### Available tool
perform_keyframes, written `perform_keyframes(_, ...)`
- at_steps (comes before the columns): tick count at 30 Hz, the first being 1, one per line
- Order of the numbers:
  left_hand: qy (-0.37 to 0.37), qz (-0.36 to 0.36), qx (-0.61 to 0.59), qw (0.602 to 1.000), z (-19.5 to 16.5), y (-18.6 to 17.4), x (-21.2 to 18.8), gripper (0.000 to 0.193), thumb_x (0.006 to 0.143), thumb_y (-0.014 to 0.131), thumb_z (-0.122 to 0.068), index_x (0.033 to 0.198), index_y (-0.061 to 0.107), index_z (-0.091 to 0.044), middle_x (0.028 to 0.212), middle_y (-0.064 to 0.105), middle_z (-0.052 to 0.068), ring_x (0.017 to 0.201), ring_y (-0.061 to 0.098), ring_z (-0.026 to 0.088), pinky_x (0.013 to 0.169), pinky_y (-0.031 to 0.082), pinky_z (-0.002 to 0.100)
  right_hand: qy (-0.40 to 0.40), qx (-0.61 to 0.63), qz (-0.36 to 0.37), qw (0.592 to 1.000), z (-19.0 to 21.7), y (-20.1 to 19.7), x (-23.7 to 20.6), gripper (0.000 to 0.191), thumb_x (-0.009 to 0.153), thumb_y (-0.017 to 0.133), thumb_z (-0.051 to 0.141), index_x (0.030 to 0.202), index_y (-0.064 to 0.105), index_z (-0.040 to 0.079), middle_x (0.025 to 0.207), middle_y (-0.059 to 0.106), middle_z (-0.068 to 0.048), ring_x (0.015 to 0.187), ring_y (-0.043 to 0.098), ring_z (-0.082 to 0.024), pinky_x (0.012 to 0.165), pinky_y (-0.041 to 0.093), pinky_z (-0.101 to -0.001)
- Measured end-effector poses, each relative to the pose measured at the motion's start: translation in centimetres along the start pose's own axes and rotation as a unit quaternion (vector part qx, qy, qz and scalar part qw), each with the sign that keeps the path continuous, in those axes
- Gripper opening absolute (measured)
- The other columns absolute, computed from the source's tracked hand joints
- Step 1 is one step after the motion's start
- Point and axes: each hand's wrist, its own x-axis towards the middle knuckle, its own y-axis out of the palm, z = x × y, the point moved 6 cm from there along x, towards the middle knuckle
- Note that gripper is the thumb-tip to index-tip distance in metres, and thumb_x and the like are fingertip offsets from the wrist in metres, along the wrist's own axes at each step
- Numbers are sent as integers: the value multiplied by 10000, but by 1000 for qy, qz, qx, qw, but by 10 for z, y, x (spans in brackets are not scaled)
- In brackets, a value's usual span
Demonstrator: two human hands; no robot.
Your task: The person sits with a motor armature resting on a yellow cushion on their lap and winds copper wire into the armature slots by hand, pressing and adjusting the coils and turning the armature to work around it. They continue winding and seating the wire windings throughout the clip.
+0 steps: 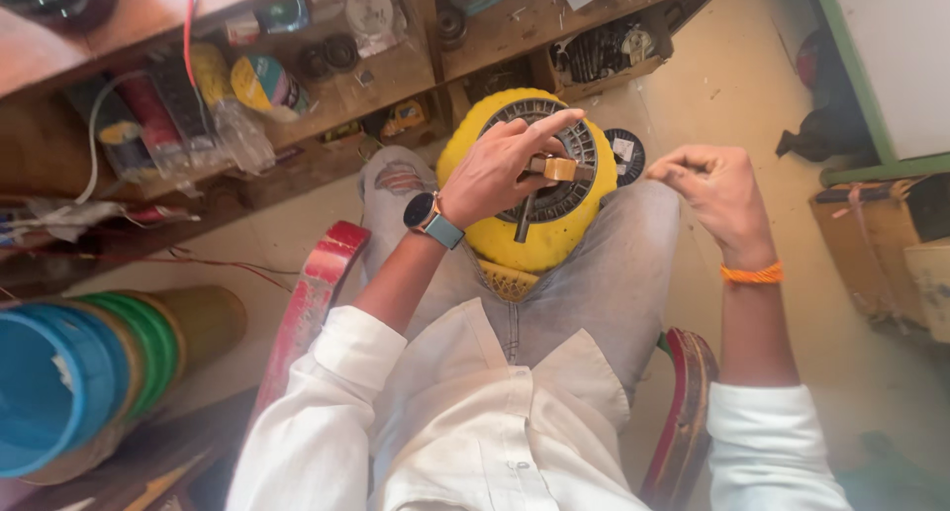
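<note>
A round yellow appliance (554, 239) with a dark grille face (564, 194) rests on my lap, between my knees in grey jeans. My left hand (500, 170), with a watch on its wrist, lies over the grille and grips a small wooden-handled tool (556, 169) whose dark shaft (523, 219) points down across the grille. My right hand (717, 189), with an orange band at the wrist, hovers to the right of the appliance, fingers pinched together as if on something tiny or a thin wire; I cannot make out what.
Wooden shelves (396, 76) ahead hold tape rolls, wires and small parts. Blue and green cylinders (79, 372) lie at the left. A red chair frame (317, 283) flanks my legs. A dark disc (625, 155) lies on the floor. A wooden box (881, 244) stands at the right.
</note>
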Motion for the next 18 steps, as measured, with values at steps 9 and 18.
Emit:
perform_keyframes(9,2,-56,-43,997,13,8,-10,941,721,811,25,1531,378,-182,1102,762,-33,1131,626,267,1014,471,388,-23,91,38,995,46,21,-14,144,939,753,119,1007,760,-7,895,738,-5,852,632,-46,784,501,-219)
perform_keyframes(18,4,-54,-31,998,11,8,-8,742,779,829,-56,1424,494,-206,1147,772,-64,1074,613,240,1003,477,374,-236,-196,24,952,67,93,-57,98,875,757,108,942,759,37,845,743,-118,738,710,-258,666,544,-354)
